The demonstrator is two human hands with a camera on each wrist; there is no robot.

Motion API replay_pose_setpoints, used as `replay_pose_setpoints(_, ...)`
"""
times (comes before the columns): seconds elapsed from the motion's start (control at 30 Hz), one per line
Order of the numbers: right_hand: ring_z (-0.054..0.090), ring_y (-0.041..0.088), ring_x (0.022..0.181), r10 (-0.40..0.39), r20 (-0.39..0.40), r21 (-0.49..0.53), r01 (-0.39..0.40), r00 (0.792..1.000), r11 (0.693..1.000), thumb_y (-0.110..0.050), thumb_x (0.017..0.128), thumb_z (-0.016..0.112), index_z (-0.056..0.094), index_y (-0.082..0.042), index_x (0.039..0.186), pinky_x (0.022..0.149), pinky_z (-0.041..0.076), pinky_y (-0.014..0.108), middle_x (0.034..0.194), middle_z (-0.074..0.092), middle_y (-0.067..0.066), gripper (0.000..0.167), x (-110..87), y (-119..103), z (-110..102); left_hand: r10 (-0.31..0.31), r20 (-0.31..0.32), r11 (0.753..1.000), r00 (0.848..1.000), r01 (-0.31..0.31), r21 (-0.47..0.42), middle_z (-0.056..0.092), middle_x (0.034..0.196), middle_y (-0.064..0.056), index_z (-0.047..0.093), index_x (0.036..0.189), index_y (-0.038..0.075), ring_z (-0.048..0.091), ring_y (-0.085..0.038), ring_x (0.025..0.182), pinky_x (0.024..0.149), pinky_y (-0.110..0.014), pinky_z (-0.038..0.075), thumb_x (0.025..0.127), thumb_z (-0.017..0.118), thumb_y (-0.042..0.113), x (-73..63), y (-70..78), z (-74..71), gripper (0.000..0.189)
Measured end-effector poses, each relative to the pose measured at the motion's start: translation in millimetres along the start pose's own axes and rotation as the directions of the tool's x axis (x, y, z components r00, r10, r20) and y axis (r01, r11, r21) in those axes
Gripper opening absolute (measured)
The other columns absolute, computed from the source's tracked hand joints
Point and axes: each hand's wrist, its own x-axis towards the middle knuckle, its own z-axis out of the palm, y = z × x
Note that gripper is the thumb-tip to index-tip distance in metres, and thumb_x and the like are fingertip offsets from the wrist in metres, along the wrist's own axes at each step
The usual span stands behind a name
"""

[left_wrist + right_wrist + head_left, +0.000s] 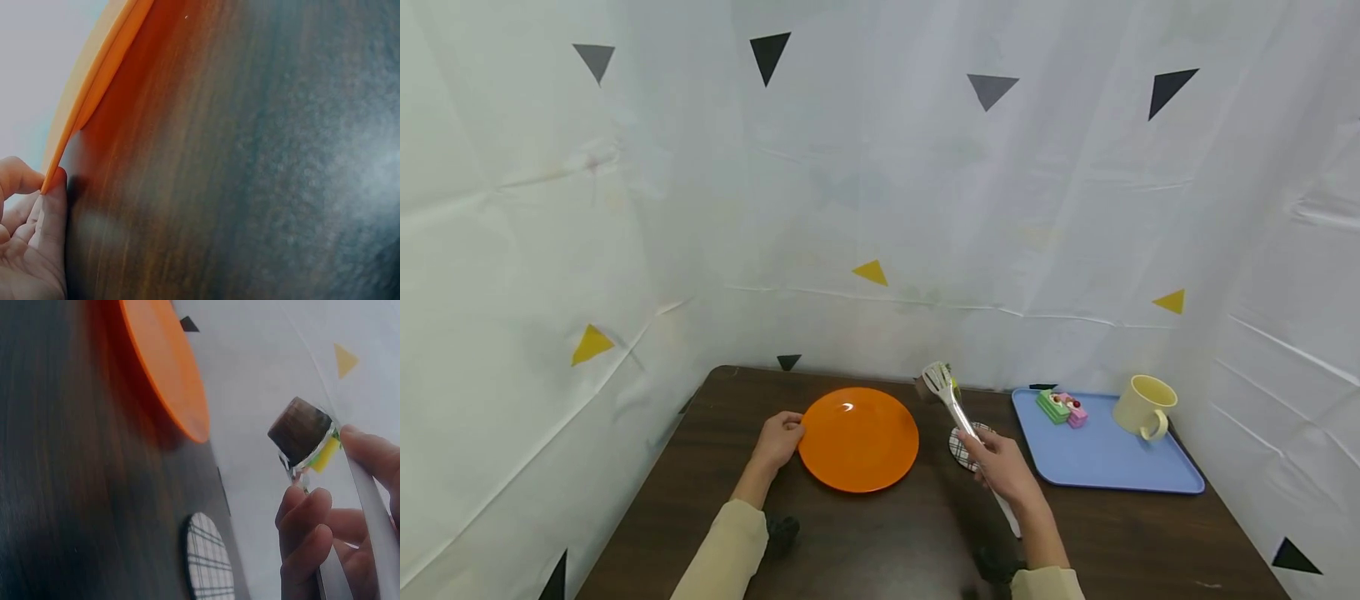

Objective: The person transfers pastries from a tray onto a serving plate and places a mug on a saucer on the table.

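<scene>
An orange plate (858, 440) sits on the dark wooden table. My left hand (777, 440) pinches its left rim; in the left wrist view the thumb is above the rim (62, 140) and fingers are beneath it. My right hand (1003, 468) grips metal tongs (957, 410) over a round checked coaster (958, 448). Between the tongs' ends, raised off the table, is a small brown block-shaped piece (301, 431) with yellow and green on one side; its exact kind is unclear. In the right wrist view, thumb and fingers press the tongs' two arms from opposite sides.
At the right lies a blue tray (1105, 462). It bears a green cake-like piece (1052, 407), a pink one (1077, 416) and a pale yellow mug (1142, 406). White sheeting (925, 208) with coloured triangles stands behind and beside the table (865, 550).
</scene>
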Motion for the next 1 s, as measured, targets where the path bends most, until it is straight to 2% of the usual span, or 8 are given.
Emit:
replay_pose_setpoints(0.27, 0.054, 0.017, 0.063, -0.044, 0.027, -0.008, 0.044, 0.999, 0.999, -0.044, 0.106, 0.067, 0.070, -0.003, 0.124, 0.057, 0.047, 0.027, 0.090, 0.064, 0.017, 0.045, 5.1, -1, 17, 0.007, 0.012, 1.000, 1.000, -0.007, 0.000, 0.070, 0.124, -0.018, 0.064, 0.139, -0.001, 0.067, -0.029, 0.110, 0.091, -0.036, 0.058, 0.107, 0.059, 0.013, -1.0, 0.4, -2.1, 0.035)
replay_pose_setpoints(0.5, 0.059, 0.020, 0.070, -0.055, 0.042, -0.085, 0.059, 0.998, 0.995, -0.049, 0.103, 0.069, 0.061, -0.002, 0.149, 0.063, 0.051, 0.031, 0.096, 0.068, 0.014, 0.066, 10.5, -3, 33, 0.016, 0.018, 1.000, 1.000, -0.016, -0.016, 0.070, 0.125, -0.019, 0.064, 0.139, -0.002, 0.068, -0.028, 0.107, 0.089, -0.035, 0.059, 0.107, 0.059, 0.012, -2.9, 2.5, -2.8, 0.035)
replay_pose_setpoints(0.6, 0.063, 0.020, 0.074, -0.060, 0.044, -0.123, 0.065, 0.997, 0.990, -0.051, 0.103, 0.068, 0.056, 0.001, 0.154, 0.066, 0.054, 0.032, 0.103, 0.071, 0.015, 0.073, 14.2, -2, 42, 0.011, 0.012, 1.000, 1.000, -0.011, -0.018, 0.070, 0.126, -0.019, 0.064, 0.139, -0.001, 0.068, -0.028, 0.107, 0.089, -0.035, 0.060, 0.107, 0.059, 0.012, -3.6, 2.9, -1.9, 0.035)
replay_pose_setpoints(0.73, 0.066, 0.022, 0.077, -0.084, 0.046, -0.168, 0.090, 0.995, 0.982, -0.050, 0.104, 0.067, 0.055, 0.002, 0.155, 0.069, 0.059, 0.035, 0.120, 0.072, 0.020, 0.074, 18.9, -3, 53, 0.005, 0.006, 1.000, 1.000, -0.005, -0.015, 0.070, 0.128, -0.020, 0.064, 0.140, 0.000, 0.069, -0.028, 0.109, 0.091, -0.037, 0.060, 0.107, 0.060, 0.013, -3.0, 2.5, -0.6, 0.036)
replay_pose_setpoints(0.83, 0.068, 0.025, 0.088, -0.124, 0.030, -0.232, 0.128, 0.992, 0.964, -0.051, 0.103, 0.068, 0.058, 0.001, 0.153, 0.078, 0.060, 0.042, 0.132, 0.071, 0.021, 0.072, 21.0, -4, 62, 0.003, 0.006, 1.000, 1.000, -0.003, -0.015, 0.070, 0.129, -0.020, 0.064, 0.141, 0.000, 0.068, -0.028, 0.110, 0.092, -0.037, 0.060, 0.107, 0.060, 0.014, -2.7, 2.3, -0.2, 0.036)
replay_pose_setpoints(0.93, 0.070, 0.028, 0.101, -0.153, 0.010, -0.326, 0.148, 0.988, 0.934, -0.056, 0.102, 0.068, 0.061, -0.003, 0.151, 0.086, 0.058, 0.049, 0.137, 0.071, 0.020, 0.073, 22.3, -6, 71, 0.000, 0.005, 1.000, 1.000, 0.000, -0.017, 0.070, 0.128, -0.019, 0.064, 0.141, 0.001, 0.068, -0.027, 0.109, 0.090, -0.035, 0.060, 0.108, 0.060, 0.015, -1.7, 1.1, -0.5, 0.036)
replay_pose_setpoints(1.0, 0.070, 0.028, 0.103, -0.159, -0.004, -0.389, 0.145, 0.987, 0.910, -0.060, 0.100, 0.068, 0.063, -0.006, 0.150, 0.084, 0.058, 0.049, 0.138, 0.072, 0.018, 0.074, 22.8, -7, 76, 0.001, 0.005, 1.000, 1.000, -0.001, -0.019, 0.070, 0.127, -0.018, 0.064, 0.140, 0.001, 0.068, -0.026, 0.108, 0.090, -0.034, 0.060, 0.108, 0.060, 0.015, -1.4, 0.0, -1.1, 0.035)
